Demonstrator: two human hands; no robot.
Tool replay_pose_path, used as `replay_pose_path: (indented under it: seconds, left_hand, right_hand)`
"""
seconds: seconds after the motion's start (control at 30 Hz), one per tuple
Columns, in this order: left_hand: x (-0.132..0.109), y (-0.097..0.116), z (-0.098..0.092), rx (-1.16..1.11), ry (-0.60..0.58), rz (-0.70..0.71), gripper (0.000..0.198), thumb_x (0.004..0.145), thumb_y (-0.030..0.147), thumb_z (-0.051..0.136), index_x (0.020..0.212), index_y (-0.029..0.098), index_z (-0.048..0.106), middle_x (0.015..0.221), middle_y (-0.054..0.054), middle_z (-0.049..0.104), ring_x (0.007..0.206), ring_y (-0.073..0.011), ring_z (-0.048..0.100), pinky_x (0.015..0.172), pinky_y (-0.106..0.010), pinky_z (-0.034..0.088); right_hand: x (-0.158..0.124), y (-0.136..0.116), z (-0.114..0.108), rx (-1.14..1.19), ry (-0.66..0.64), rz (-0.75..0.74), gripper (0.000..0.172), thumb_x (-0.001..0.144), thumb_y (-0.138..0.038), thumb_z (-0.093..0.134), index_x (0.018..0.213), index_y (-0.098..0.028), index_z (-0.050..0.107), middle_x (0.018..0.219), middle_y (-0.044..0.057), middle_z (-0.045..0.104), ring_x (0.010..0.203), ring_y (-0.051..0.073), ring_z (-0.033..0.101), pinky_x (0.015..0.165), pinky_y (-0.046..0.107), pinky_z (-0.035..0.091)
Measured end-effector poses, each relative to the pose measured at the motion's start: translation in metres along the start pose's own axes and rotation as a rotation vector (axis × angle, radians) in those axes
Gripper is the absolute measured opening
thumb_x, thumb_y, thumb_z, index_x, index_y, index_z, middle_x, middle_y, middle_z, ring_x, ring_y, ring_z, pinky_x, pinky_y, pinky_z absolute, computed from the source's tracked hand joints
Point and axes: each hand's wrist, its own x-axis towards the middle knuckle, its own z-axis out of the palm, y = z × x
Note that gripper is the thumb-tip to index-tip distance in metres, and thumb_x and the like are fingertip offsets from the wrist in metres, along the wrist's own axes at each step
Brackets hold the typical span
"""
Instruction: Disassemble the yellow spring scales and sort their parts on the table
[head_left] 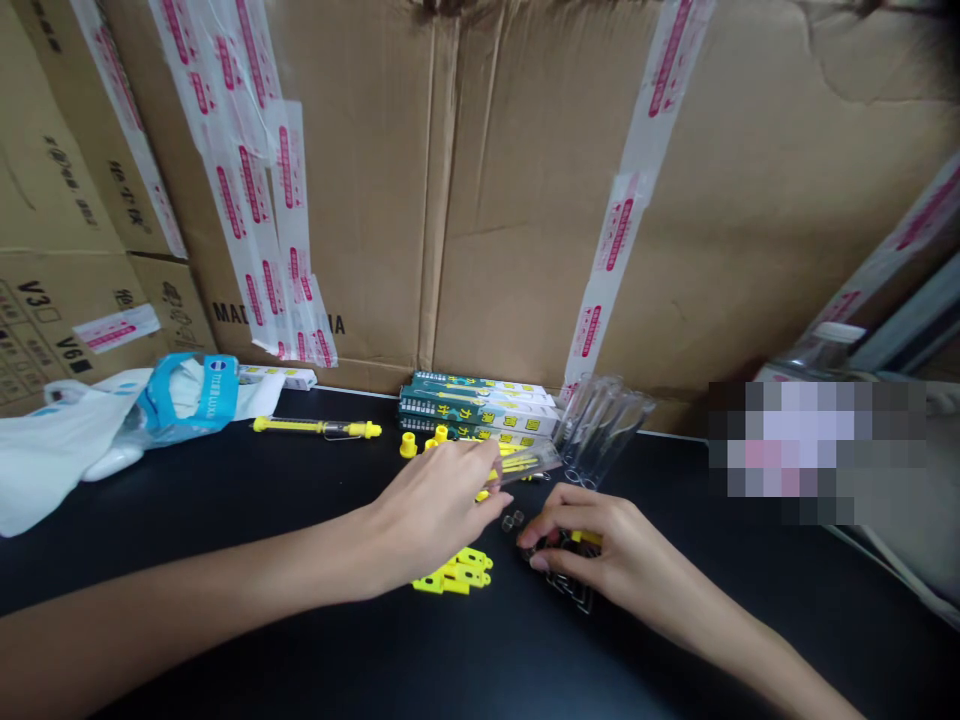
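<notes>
metal bits (576,597) in front of boxes (480,408), right of centre; right hand (611,530) over them, grip narrow, catch hidden. left hand (439,505) nearer boxes, curled at clear packet (536,460); cannot tell if holding. clips (454,577) in front of boxes, tubes (600,440) just right: grouped by kind, likely for easy picking. boxes: chinese characters. left carton (45,200): "v3", "v6". back carton (517,200): "mad", rest under tape (231,200).

The left hand (442,500) hides part of the clear plastic sleeve (536,459), so its grip cannot be told. Fingers of the right hand (592,530) cover some black metal hooks (581,598). Pixelation (810,440) masks the far right; the left edge cuts off the left forearm (165,620); the smallest box print is unreadable.
</notes>
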Motion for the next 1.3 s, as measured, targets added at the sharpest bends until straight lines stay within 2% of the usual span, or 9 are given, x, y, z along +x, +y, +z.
replay_pose_path:
  seconds: [0.17, 0.27, 0.33, 0.43, 0.53, 0.63, 0.77, 0.93, 1.3]
  left_hand:
    - [-0.02, -0.007, -0.014, 0.003, 0.01, -0.064, 0.013, 0.095, 0.026, 0.05, 0.083, 0.019, 0.051, 0.072, 0.002, 0.06, 0.057, -0.0132, 0.055, 0.051, -0.024, 0.034]
    - [-0.035, -0.02, -0.014, -0.019, 0.076, -0.063, 0.015, 0.094, 0.025, 0.05, 0.08, 0.02, 0.046, 0.069, 0.004, 0.057, 0.055, -0.0116, 0.051, 0.05, -0.023, 0.033]
    - [-0.044, -0.03, -0.013, -0.008, 0.161, -0.061, 0.015, 0.091, 0.023, 0.052, 0.078, 0.021, 0.045, 0.068, 0.005, 0.056, 0.054, -0.0107, 0.05, 0.05, -0.022, 0.033]
    - [-0.058, -0.041, -0.012, 0.021, 0.279, 0.029, 0.012, 0.087, 0.016, 0.052, 0.079, 0.021, 0.046, 0.067, 0.006, 0.054, 0.051, -0.0092, 0.047, 0.049, -0.022, 0.033]
    - [-0.07, -0.046, -0.01, 0.106, 0.345, 0.24, 0.019, 0.085, 0.006, 0.047, 0.075, 0.021, 0.043, 0.066, 0.006, 0.052, 0.051, -0.009, 0.047, 0.051, -0.022, 0.034]
    - [-0.08, -0.046, -0.004, 0.173, 0.318, 0.349, 0.023, 0.085, 0.001, 0.044, 0.074, 0.022, 0.042, 0.065, 0.005, 0.052, 0.053, -0.011, 0.046, 0.053, -0.026, 0.034]
    - [-0.084, -0.046, 0.004, 0.185, 0.303, 0.401, 0.021, 0.087, 0.003, 0.046, 0.077, 0.022, 0.043, 0.067, 0.004, 0.054, 0.054, -0.013, 0.047, 0.053, -0.029, 0.033]
    - [-0.081, -0.047, 0.004, 0.103, 0.26, 0.349, 0.02, 0.088, 0.005, 0.046, 0.077, 0.022, 0.043, 0.068, 0.005, 0.055, 0.054, -0.0122, 0.048, 0.054, -0.026, 0.036]
    - [-0.081, -0.043, 0.002, 0.115, 0.217, 0.318, 0.02, 0.089, 0.006, 0.044, 0.076, 0.022, 0.044, 0.068, 0.005, 0.056, 0.054, -0.0122, 0.051, 0.055, -0.025, 0.04]
  right_hand:
    - [-0.001, 0.002, 0.0, -0.007, -0.007, -0.003, 0.011, 0.083, -0.021, 0.074, 0.092, -0.026, 0.076, 0.089, 0.0, 0.069, 0.079, 0.014, 0.066, 0.075, 0.026, 0.051]
    - [-0.001, 0.002, -0.002, -0.013, -0.008, 0.001, 0.01, 0.083, -0.022, 0.074, 0.092, -0.027, 0.075, 0.088, -0.001, 0.07, 0.078, 0.014, 0.066, 0.074, 0.027, 0.05]
    - [-0.001, 0.001, -0.003, -0.017, -0.002, 0.005, 0.012, 0.083, -0.023, 0.074, 0.094, -0.028, 0.074, 0.087, -0.002, 0.069, 0.077, 0.014, 0.065, 0.074, 0.027, 0.049]
    - [-0.001, 0.0, -0.004, -0.04, 0.03, 0.024, 0.02, 0.082, -0.027, 0.075, 0.102, -0.03, 0.072, 0.081, -0.003, 0.066, 0.075, 0.015, 0.064, 0.073, 0.028, 0.048]
    - [-0.002, -0.001, -0.001, -0.101, 0.092, 0.004, 0.033, 0.08, -0.034, 0.077, 0.112, -0.028, 0.069, 0.084, -0.002, 0.061, 0.078, 0.016, 0.063, 0.076, 0.03, 0.05]
    - [-0.002, 0.0, 0.006, -0.182, 0.147, -0.04, 0.038, 0.082, -0.04, 0.073, 0.119, -0.029, 0.066, 0.096, 0.002, 0.057, 0.083, 0.018, 0.061, 0.079, 0.034, 0.052]
    - [-0.001, 0.007, 0.015, -0.266, 0.175, -0.067, 0.033, 0.087, -0.038, 0.067, 0.12, -0.033, 0.064, 0.1, 0.003, 0.05, 0.078, 0.018, 0.06, 0.074, 0.035, 0.055]
    - [0.001, 0.013, 0.018, -0.291, 0.153, -0.067, 0.03, 0.091, -0.037, 0.062, 0.121, -0.034, 0.064, 0.102, 0.004, 0.047, 0.078, 0.018, 0.061, 0.074, 0.037, 0.056]
    - [0.002, 0.01, 0.019, -0.282, 0.148, -0.095, 0.024, 0.091, -0.037, 0.062, 0.114, -0.035, 0.068, 0.101, 0.004, 0.048, 0.082, 0.018, 0.061, 0.078, 0.036, 0.055]
